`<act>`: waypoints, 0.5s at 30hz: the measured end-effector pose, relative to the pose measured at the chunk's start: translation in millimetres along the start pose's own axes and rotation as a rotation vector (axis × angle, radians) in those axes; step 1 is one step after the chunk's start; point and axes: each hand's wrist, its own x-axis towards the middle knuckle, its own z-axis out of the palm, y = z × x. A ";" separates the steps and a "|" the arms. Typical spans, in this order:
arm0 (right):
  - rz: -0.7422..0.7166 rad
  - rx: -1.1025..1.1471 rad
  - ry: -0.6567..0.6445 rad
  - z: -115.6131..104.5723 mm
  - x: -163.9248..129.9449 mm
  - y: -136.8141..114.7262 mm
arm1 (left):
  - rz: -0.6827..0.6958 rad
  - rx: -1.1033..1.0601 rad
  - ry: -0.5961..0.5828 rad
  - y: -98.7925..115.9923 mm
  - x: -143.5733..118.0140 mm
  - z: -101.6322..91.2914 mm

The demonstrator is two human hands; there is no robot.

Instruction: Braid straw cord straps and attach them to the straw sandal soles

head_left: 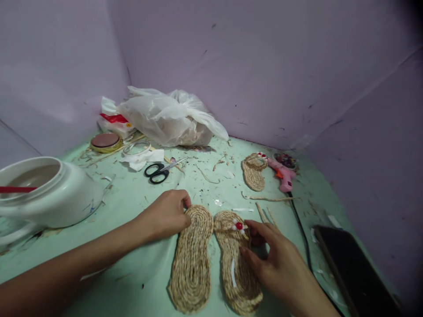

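Observation:
Two woven straw soles lie side by side on the pale green table [132, 268]. My left hand [167, 215] rests with fingers curled on the top left edge of the left sole [192, 259], which is plain. My right hand [277, 264] touches the right edge of the right sole [236, 268] with spread fingers. That sole carries a straw strap with a red and white bead ornament [238, 226] near its toe and a white strip on its middle.
A smaller straw sandal [253, 172] lies further back beside a pink glue gun [281, 175] with a black cord. Black-handled scissors [158, 171], a white pot [49, 191], a plastic bag [172, 116], tape rolls and straw scraps sit behind. A dark slab [353, 268] lies right.

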 end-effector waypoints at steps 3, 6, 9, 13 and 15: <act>-0.012 0.002 0.007 0.9 -0.9 -0.1 | 0.027 0.047 0.007 -0.5 1.2 0.0; -0.005 -0.016 0.014 1.6 -1.5 -0.9 | 0.033 0.036 -0.031 -1.5 1.8 -0.9; 0.013 -0.036 0.000 1.6 -1.6 -1.6 | -0.018 -0.016 -0.085 -2.2 1.0 -1.4; 0.030 -0.051 -0.015 2.0 -1.7 -1.8 | -0.036 -0.048 -0.114 -2.1 -0.3 -0.8; 0.035 -0.046 -0.017 3.1 -2.2 -2.5 | -0.014 -0.020 -0.083 -1.5 -0.1 -0.6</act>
